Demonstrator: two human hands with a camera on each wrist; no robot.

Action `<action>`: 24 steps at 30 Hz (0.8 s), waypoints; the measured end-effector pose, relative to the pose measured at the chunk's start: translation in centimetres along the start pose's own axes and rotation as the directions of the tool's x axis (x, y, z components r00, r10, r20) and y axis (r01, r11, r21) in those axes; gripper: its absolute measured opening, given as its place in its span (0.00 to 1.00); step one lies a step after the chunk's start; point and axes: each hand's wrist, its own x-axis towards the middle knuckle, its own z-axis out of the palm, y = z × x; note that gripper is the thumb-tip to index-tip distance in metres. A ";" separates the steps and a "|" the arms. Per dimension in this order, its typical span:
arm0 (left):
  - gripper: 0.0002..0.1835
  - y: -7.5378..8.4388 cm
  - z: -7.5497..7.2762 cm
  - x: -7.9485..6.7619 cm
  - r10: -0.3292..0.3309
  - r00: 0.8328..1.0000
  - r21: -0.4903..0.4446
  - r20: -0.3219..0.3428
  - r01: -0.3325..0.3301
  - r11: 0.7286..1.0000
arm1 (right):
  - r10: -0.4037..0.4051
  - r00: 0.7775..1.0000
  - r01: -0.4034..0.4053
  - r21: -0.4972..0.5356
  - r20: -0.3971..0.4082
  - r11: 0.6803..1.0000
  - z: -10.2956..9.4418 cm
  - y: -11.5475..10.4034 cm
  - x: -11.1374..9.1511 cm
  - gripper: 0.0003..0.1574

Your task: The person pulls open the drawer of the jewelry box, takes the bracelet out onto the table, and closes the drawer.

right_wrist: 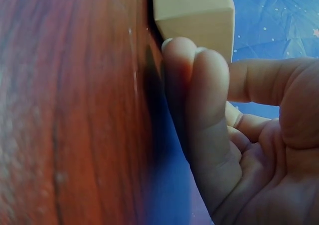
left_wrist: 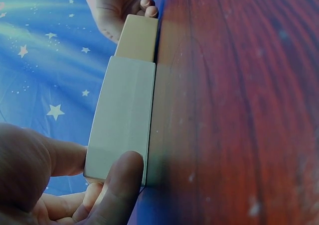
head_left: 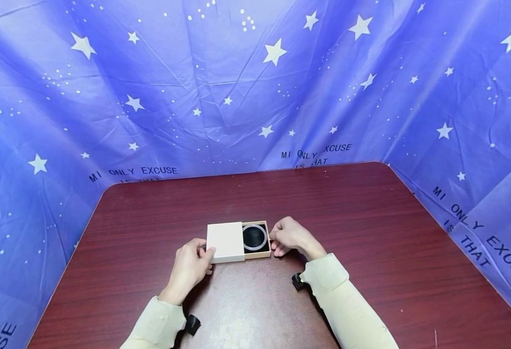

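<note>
A white slide-out gift box lies flat on the table, its sleeve (head_left: 225, 242) at the left and its tan drawer (head_left: 258, 255) drawn partway out to the right. A pale, whitish bangle (head_left: 262, 245) sits on black lining inside the drawer, its left edge close to the sleeve. My left hand (head_left: 190, 264) grips the sleeve's left end, with the thumb (left_wrist: 121, 177) on the near side wall. At the drawer's right end is my right hand (head_left: 291, 236), its fingers (right_wrist: 212, 90) curled against the end wall. Some of its fingertip contact is hidden.
The dark red wood-grain table (head_left: 351, 208) has rounded far corners. A blue curtain (head_left: 229, 72) with white stars and lettering hangs behind and along both sides. Black straps (head_left: 298, 281) sit at the cream sleeve cuffs.
</note>
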 end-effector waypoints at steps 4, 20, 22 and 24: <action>0.16 0.0 0.0 0.0 0.004 1.000 0.006 0.000 -0.004 1.000 | 0.001 1.000 -0.001 -0.002 0.003 1.000 -0.1 0.0 0.0 0.07; 0.18 0.0 0.0 0.0 0.000 1.000 -0.002 0.003 0.000 1.000 | -0.001 1.000 0.001 0.005 0.003 1.000 -0.4 0.2 0.1 0.07; 0.18 -0.1 0.0 0.0 0.000 1.000 0.002 0.003 0.000 1.000 | -0.001 1.000 0.001 0.003 0.007 1.000 -0.4 0.2 0.0 0.07; 0.17 -0.1 0.0 0.0 0.001 1.000 0.007 0.003 -0.001 1.000 | -0.004 1.000 0.004 0.001 0.008 1.000 -0.4 0.1 -0.1 0.07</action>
